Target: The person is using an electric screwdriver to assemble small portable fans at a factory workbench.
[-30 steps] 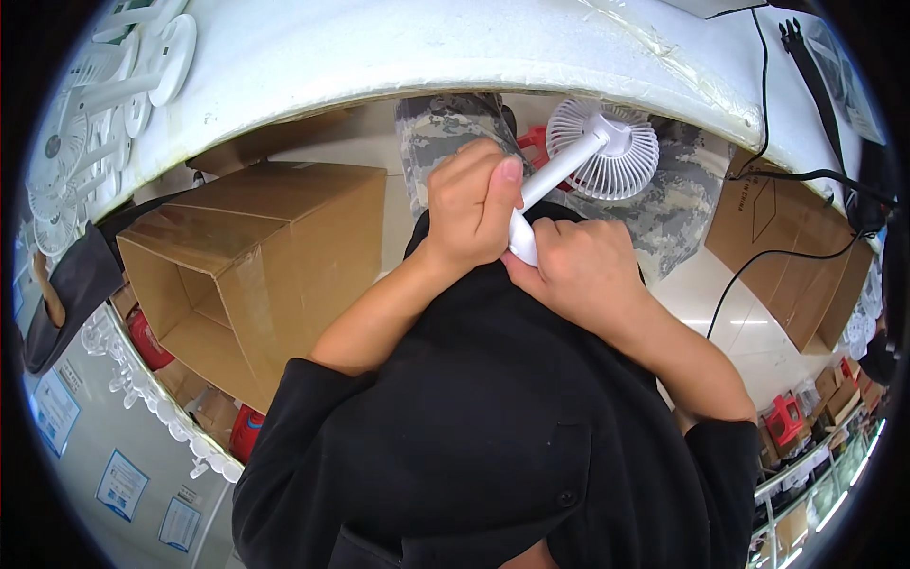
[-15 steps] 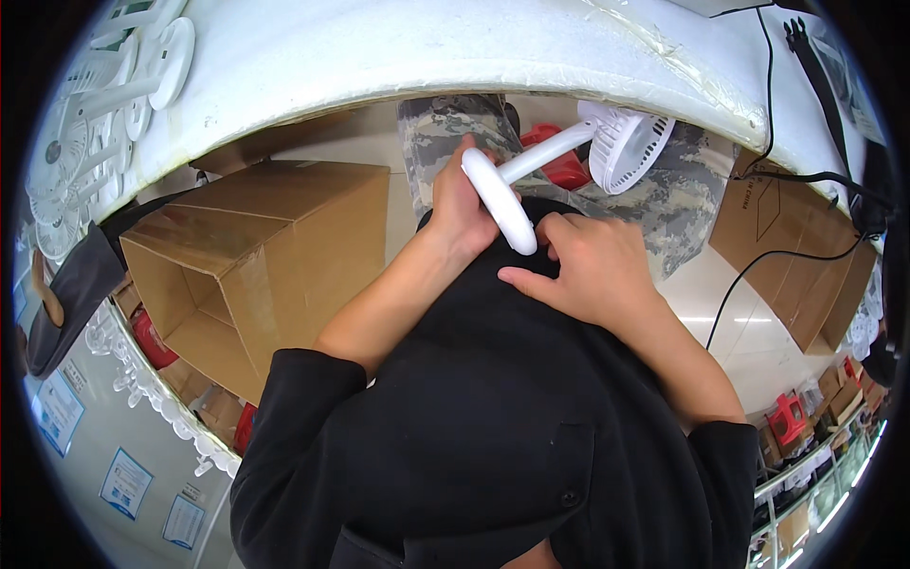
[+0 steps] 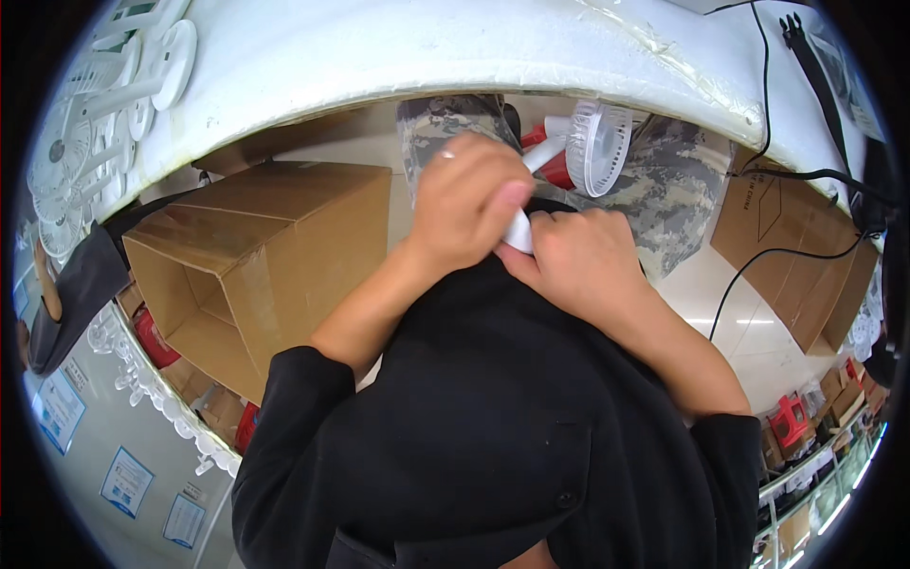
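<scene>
Because both hands close on the same end of the white fan (image 3: pixel 601 152), steadiness will likely count for more than force. Your left hand (image 3: pixel 471 201) is clenched around the fan near its base (image 3: pixel 518 234), thumb on the upper side, the fingers underneath out of view. Your right hand (image 3: pixel 586 248), just beside it, seems to grip the edge of that base between curled fingers and thumb; its fingertips are hidden. The fan sits above your lap, its stem (image 3: pixel 545 154) running forward and to the right from your left hand, its caged head ahead of your right hand, over the camouflage trousers (image 3: pixel 687 175).

Let the left hand bear the weight and the right hand do the finer pressing. Brace your wrists against your body, and press straight into the base rather than across the stem, since the joint by the head could take the strain. With your palms covering so much, lift the right fingers a little to check the contact before adding pressure; if it resists, realign instead of forcing it.

Mind the head: the desk (image 3: pixel 379 66) lies close beyond it, and a quick turn could knock the cage. Allow your left elbow room beside the cardboard box (image 3: pixel 308 256), and avoid swinging the fan toward the black cable (image 3: pixel 744 275) right of your right hand.
</scene>
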The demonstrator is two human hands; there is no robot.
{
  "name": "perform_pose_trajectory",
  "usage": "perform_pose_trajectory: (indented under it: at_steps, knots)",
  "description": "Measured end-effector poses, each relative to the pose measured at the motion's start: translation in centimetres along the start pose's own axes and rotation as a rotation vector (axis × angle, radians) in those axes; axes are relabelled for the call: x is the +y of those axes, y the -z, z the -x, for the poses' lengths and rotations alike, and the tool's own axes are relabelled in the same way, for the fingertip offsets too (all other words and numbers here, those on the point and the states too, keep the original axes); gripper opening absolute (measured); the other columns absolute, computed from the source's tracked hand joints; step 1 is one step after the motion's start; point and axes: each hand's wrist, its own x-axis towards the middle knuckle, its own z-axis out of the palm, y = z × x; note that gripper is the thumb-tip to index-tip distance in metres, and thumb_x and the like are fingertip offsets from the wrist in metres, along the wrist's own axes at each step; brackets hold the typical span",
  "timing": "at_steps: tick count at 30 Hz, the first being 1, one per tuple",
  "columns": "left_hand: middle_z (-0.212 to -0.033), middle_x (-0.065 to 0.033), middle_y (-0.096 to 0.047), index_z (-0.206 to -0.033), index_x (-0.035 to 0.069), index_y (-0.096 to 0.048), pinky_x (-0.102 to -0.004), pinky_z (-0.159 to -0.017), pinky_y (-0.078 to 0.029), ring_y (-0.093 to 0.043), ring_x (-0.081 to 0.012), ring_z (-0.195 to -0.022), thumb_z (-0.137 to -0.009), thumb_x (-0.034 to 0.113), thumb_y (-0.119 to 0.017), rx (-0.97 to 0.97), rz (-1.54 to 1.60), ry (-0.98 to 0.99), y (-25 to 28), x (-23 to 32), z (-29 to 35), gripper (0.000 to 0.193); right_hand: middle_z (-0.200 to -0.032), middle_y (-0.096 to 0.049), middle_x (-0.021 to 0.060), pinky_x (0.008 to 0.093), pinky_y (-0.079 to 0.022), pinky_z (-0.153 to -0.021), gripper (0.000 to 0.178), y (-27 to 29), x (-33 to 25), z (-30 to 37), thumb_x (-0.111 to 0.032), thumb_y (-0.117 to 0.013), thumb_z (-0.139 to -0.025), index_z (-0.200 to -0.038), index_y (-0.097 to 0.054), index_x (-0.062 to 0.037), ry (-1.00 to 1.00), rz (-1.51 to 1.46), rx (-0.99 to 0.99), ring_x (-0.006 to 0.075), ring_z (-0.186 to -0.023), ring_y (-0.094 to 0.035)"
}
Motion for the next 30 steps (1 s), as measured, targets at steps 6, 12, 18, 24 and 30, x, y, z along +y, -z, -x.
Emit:
perform_pose_trajectory:
  at_steps: [6, 12, 18, 24, 30]
  knots:
    - [-0.06, -0.0065, -0.048, -0.06, 0.005, -0.053, -0.0305, -0.057, -0.038, -0.042, -0.0208, -0.055, -0.088, 0.009, -0.052, -0.218, -0.075, 0.131, -0.3, 0.9, -0.1, 0.028, -0.056, -0.062, 0.0106, 0.0379, -0.043, -0.043, 0.041, 0.2, 0.0, -1.0, -0.039, -0.059, -0.085, -0.063, -0.064, -0.005, 0.079, -0.042, -0.005, 0.0308, -0.046, -0.058]
    - [-0.058, -0.0085, -0.048, -0.059, 0.003, -0.051, -0.0343, -0.052, -0.036, -0.04, -0.0243, -0.051, -0.092, 0.014, -0.054, -0.372, 0.084, 0.449, 3.1, 2.6, -2.4, 0.035, -0.056, -0.061, 0.0116, 0.0372, -0.043, -0.042, 0.056, 4.2, -0.6, -1.0, -0.053, -0.05, -0.089, -0.061, -0.063, -0.0057, 0.22, -0.114, -0.168, 0.0332, -0.043, -0.056]
    - [-0.053, -0.0048, -0.045, -0.052, 0.005, -0.048, -0.029, -0.05, -0.028, -0.034, -0.0166, -0.047, -0.086, 0.015, -0.052, -0.337, 0.129, 0.487, 16.0, 9.0, -8.1, 0.036, -0.056, -0.055, -0.0019, 0.025, -0.038, -0.047, 0.031, 11.4, 4.6, 3.4, -0.032, -0.075, -0.074, -0.061, -0.058, -0.0098, 0.377, -0.677, 0.109, 0.016, -0.045, -0.047]
    - [-0.058, -0.0034, -0.048, -0.06, 0.006, -0.059, -0.0225, -0.059, -0.035, -0.041, -0.011, -0.057, -0.092, 0.013, -0.04, 0.627, -0.043, 0.19, 16.8, 10.0, -14.0, 0.038, -0.056, -0.055, 0.0014, 0.0267, -0.038, -0.047, 0.015, 8.6, 8.9, 2.8, -0.013, -0.072, -0.072, -0.065, -0.06, -0.007, 0.295, -0.666, 0.491, 0.0194, -0.043, -0.045]
    - [-0.077, -0.0121, -0.064, -0.075, 0.002, -0.065, -0.0328, -0.071, -0.044, -0.057, -0.0235, -0.075, -0.099, 0.04, -0.038, 0.737, -0.244, 0.229, 13.1, -6.8, -27.2, 0.053, -0.056, -0.055, 0.0029, 0.0276, -0.038, -0.048, 0.012, 6.8, 8.1, 1.5, -0.008, -0.069, -0.07, -0.063, -0.06, -0.0069, 0.44, -0.592, 0.599, 0.0205, -0.044, -0.045]
